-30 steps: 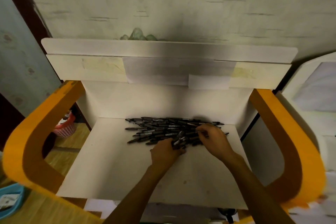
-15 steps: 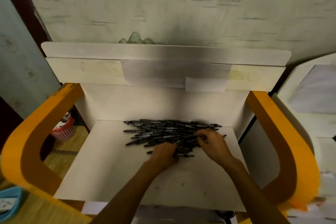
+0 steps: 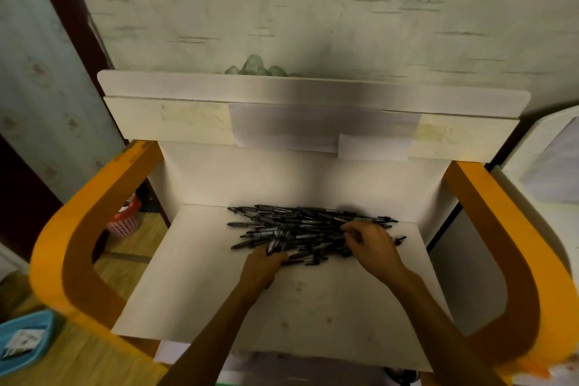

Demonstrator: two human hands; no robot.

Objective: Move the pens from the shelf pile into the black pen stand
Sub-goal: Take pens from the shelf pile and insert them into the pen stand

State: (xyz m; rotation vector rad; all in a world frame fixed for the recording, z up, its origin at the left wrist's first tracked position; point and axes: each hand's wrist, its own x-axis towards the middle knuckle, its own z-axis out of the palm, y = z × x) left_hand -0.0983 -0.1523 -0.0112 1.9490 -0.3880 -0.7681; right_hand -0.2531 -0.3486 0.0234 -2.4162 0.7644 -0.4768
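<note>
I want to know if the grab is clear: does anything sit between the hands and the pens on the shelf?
Nothing visible does. The left hand grips a few pens at the near edge of the pile, and the right hand rests on its right side. The shelf around them is bare. The stand is not in view.

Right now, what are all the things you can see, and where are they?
Pens: too many to count, black, piled at the back of the shelf.
Shelf: one, white, centre.
Side frames: two, orange, either side of the shelf.
Basket: one, red, on the floor at left.
Tray: one, blue, bottom left.
Pen stand: not in view.
Left hand: grips a few pens at the pile's front.
Right hand: fingers curled in the pile's right side.
</note>
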